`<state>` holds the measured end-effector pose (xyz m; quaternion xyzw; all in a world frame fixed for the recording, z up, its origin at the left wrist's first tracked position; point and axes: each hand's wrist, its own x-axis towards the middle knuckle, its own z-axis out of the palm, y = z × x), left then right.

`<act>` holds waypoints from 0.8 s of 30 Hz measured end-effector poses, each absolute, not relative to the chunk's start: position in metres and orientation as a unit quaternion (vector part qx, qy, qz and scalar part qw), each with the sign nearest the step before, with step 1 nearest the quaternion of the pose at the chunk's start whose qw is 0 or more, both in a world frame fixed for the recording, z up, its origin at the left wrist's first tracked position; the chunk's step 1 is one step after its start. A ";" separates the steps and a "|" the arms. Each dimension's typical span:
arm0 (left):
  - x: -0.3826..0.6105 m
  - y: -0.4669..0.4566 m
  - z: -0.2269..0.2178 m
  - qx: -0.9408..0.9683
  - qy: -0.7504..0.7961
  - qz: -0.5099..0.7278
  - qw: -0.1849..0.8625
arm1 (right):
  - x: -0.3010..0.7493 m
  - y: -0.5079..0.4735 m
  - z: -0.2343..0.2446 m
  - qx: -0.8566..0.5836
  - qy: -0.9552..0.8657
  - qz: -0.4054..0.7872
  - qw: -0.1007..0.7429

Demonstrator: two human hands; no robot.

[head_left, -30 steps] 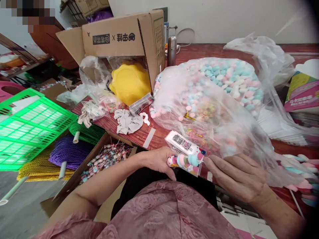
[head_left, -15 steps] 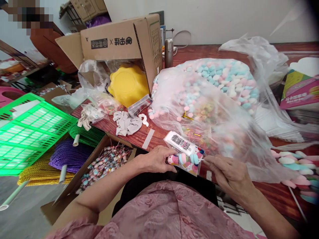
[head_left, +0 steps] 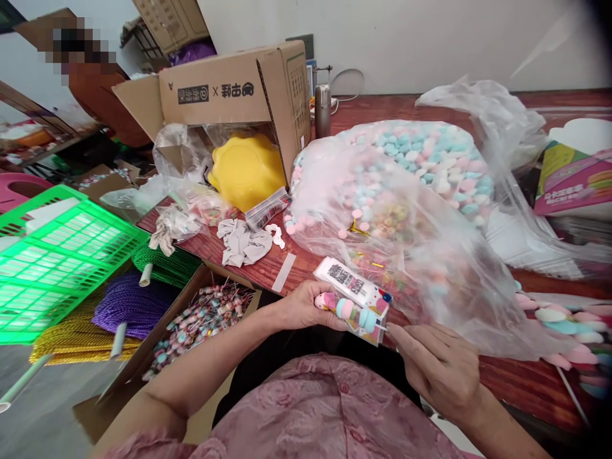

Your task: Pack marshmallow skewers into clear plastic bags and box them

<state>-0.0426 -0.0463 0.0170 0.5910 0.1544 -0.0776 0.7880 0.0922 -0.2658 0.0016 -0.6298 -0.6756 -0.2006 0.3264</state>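
Close to the table's front edge, a marshmallow skewer [head_left: 345, 309] in pink, white and blue lies between my two hands. My left hand [head_left: 306, 307] is closed around its pink left end. On the other side, the fingers of my right hand [head_left: 437, 357] pinch the thin stick at the skewer's right end. Just behind and partly under the skewer lies a stack of printed clear plastic bags [head_left: 344, 280], with dark lettering and a colourful lower end. A large clear sack of pastel marshmallows [head_left: 411, 153] spreads over the table beyond them.
A cardboard box [head_left: 220, 83] holds a yellow scalloped tub [head_left: 246, 169]. A grey cloth [head_left: 241, 242] lies nearby. Finished-looking skewers [head_left: 201, 319] fill a low carton at left, beside a green basket [head_left: 71, 255] and twisted cords [head_left: 134, 299]. Loose marshmallows [head_left: 564, 319] lie right. Another person [head_left: 102, 95] is at far left.
The right hand has moved slightly down and right, its knuckles turned higher. The skewer's right end has dipped a little with it. Both hands keep their holds, and the view has shifted slightly.
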 end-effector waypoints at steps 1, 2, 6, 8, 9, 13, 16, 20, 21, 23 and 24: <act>-0.043 -0.046 0.018 0.590 0.151 -0.085 0.789 | 0.092 -0.267 0.001 -0.629 -0.677 -0.190 0.332; -0.044 -0.045 0.019 0.596 0.146 -0.090 0.784 | 0.092 -0.268 0.000 -0.628 -0.679 -0.180 0.334; -0.048 -0.044 0.019 0.728 0.096 -0.093 0.672 | 0.095 -0.269 0.002 -0.630 -0.687 -0.171 0.320; -0.049 -0.044 0.019 0.812 0.052 -0.105 0.573 | 0.098 -0.268 0.004 -0.629 -0.687 -0.188 0.310; -0.049 -0.045 0.018 0.843 0.035 -0.112 0.526 | 0.100 -0.267 0.006 -0.630 -0.686 -0.200 0.304; -0.047 -0.047 0.020 0.885 0.013 -0.117 0.451 | 0.106 -0.262 0.013 -0.631 -0.684 -0.231 0.284; -0.045 -0.045 0.024 0.873 0.019 -0.103 0.477 | 0.105 -0.258 0.016 -0.617 -0.699 -0.226 0.283; -0.046 -0.042 0.024 0.893 0.031 -0.104 0.437 | 0.097 -0.256 0.011 -0.635 -0.688 -0.165 0.310; -0.047 -0.041 0.022 0.907 0.035 -0.102 0.406 | 0.094 -0.256 0.008 -0.654 -0.673 -0.127 0.321; -0.048 -0.040 0.018 0.945 0.035 -0.084 0.313 | 0.089 -0.256 0.001 -0.693 -0.632 -0.027 0.346; -0.047 -0.039 0.017 0.964 0.030 -0.069 0.255 | 0.087 -0.256 -0.003 -0.707 -0.610 0.023 0.358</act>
